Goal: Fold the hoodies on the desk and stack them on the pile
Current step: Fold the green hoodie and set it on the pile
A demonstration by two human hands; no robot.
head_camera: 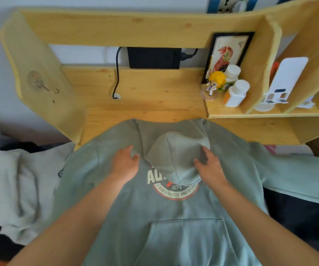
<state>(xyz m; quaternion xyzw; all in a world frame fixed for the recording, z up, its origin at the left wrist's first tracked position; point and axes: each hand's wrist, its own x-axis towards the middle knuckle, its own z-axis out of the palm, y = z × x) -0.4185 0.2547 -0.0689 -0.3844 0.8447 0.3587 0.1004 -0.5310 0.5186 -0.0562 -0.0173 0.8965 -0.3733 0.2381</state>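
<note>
Lying front-up at the desk's six o'clock edge, the soft, limp green hoodie has its hood flipped onto the chest, left hand and right hand pressing flat, fingers relaxed, clamping nothing; best gripped at shoulder seams.

Lying front-up across the desk: hoodie, hood folded down onto chest, between left hand and right hand. Sitting left of it: second garment. Standing behind right: bottles on shelf.
</note>
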